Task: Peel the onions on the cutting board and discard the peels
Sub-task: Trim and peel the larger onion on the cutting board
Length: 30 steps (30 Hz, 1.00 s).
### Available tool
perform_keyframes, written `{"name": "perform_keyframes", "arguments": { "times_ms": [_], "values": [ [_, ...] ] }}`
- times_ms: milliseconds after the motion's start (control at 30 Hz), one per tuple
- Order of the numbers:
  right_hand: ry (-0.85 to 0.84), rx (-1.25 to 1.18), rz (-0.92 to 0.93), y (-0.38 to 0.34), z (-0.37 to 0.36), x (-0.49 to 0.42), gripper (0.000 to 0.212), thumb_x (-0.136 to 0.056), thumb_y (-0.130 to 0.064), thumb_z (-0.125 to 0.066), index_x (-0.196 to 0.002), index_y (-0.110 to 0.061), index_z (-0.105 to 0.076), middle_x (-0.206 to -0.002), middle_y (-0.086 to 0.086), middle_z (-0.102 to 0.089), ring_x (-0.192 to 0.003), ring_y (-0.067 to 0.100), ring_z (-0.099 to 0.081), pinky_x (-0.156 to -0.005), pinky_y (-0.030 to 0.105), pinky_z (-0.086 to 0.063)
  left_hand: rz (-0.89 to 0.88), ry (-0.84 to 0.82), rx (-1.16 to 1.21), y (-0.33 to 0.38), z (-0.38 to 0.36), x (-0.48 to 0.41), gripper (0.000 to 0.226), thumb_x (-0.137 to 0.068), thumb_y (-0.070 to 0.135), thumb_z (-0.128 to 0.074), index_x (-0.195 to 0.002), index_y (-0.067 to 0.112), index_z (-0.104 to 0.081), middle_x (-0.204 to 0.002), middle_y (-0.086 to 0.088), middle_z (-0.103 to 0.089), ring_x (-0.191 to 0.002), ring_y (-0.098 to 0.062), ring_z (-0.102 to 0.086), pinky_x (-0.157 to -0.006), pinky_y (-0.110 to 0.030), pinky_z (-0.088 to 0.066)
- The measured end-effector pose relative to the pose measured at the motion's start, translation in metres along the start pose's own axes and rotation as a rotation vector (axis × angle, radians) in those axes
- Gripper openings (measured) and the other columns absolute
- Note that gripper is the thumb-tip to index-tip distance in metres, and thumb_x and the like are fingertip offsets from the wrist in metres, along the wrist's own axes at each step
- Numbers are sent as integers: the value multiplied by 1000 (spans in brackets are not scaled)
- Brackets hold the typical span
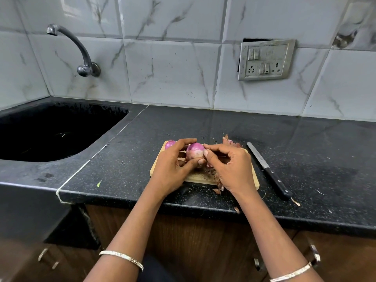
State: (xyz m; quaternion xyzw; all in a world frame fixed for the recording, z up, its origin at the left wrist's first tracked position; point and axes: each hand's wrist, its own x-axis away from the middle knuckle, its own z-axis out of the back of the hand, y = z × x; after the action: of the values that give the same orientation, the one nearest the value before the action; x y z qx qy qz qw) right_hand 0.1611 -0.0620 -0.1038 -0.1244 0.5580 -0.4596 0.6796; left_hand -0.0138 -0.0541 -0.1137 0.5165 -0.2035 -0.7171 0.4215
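A purple onion (195, 151) is held above the wooden cutting board (201, 177) in the head view. My left hand (173, 165) grips it from the left, fingers over its top and thumb under its front. My right hand (230, 165) meets it from the right, thumb and fingertips pinching at the onion's skin. A second purple onion (169, 143) lies at the board's far left corner, partly hidden behind my left fingers. Dry peel scraps (211, 173) lie on the board under my hands.
A black-handled knife (268, 169) lies on the black counter right of the board. More peels (231, 141) sit behind the board, and bits near the front edge (218, 189). A dark sink (50, 131) and tap (81, 51) are at the left.
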Motion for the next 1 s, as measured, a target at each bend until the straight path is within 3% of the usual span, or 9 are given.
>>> {"name": "perform_keyframes", "arguments": {
  "times_ms": [167,267,400,500,633,767,867,900,1000],
  "values": [
    [29,38,-44,2,-1,-1,13,-91,-17,-73,-98,-23,-81,-89,-22,-72,-111,3,-65,-118,36,-33,12,-7,-32,0,0,0,57,-82,37,-82,-133,23,-62,-119,12,-68,-107,-2,-64,-85,-21,-58],
    [21,65,-61,0,-1,0,15,-90,-14,-72,-99,-22,-81,-88,-17,-75,-99,8,-70,-101,41,-51,24,-11,-15,1,0,0,59,-80,36,-84,-133,23,-63,-119,12,-66,-106,-2,-63,-85,-19,-57],
    [10,87,-66,0,-1,-1,19,-89,-8,-71,-99,-20,-81,-86,-14,-75,-85,0,-69,-82,22,-55,13,-57,-52,-2,0,-1,73,-70,30,-93,-136,25,-60,-124,12,-62,-113,-7,-61,-96,-25,-54],
    [13,93,-64,-1,0,-1,23,-90,-4,-68,-100,-21,-81,-87,-15,-75,-89,-10,-65,-83,8,-48,5,-77,-101,-4,0,-1,81,-67,17,-94,-138,25,-58,-125,12,-61,-116,-11,-60,-103,-36,-52],
    [8,40,28,-8,1,1,19,-87,-14,-72,-103,-22,-79,-98,-16,-74,-98,-1,-67,-90,26,-54,46,-32,-40,-4,-2,-2,74,-69,15,-93,-135,23,-61,-123,9,-65,-113,-10,-64,-99,-35,-56],
    [-39,81,107,-9,-2,2,22,-82,-18,-81,-104,-21,-78,-101,-12,-73,-98,-1,-65,-94,16,-46,62,-17,1,-4,0,-1,68,-71,15,-92,-131,24,-62,-121,11,-67,-108,-6,-67,-95,-29,-57],
    [10,38,84,-4,-1,0,13,-85,-22,-79,-97,-23,-81,-93,-16,-75,-91,3,-70,-101,44,-49,76,-11,0,-3,1,-1,67,-70,19,-93,-130,25,-63,-119,11,-68,-105,-3,-68,-91,-20,-56],
    [23,35,85,-3,-1,0,10,-85,-22,-79,-95,-23,-81,-91,-17,-76,-88,4,-71,-104,46,-47,76,-12,-4,-3,0,-1,67,-70,21,-93,-130,25,-63,-118,11,-69,-105,-2,-68,-91,-19,-56],
    [29,22,47,-1,-1,0,5,-86,-19,-79,-90,-21,-80,-87,-14,-76,-86,7,-70,-99,39,-49,78,-15,-6,-3,0,-1,66,-71,25,-93,-130,26,-63,-117,11,-69,-103,-1,-68,-91,-19,-57]
  ]
}}
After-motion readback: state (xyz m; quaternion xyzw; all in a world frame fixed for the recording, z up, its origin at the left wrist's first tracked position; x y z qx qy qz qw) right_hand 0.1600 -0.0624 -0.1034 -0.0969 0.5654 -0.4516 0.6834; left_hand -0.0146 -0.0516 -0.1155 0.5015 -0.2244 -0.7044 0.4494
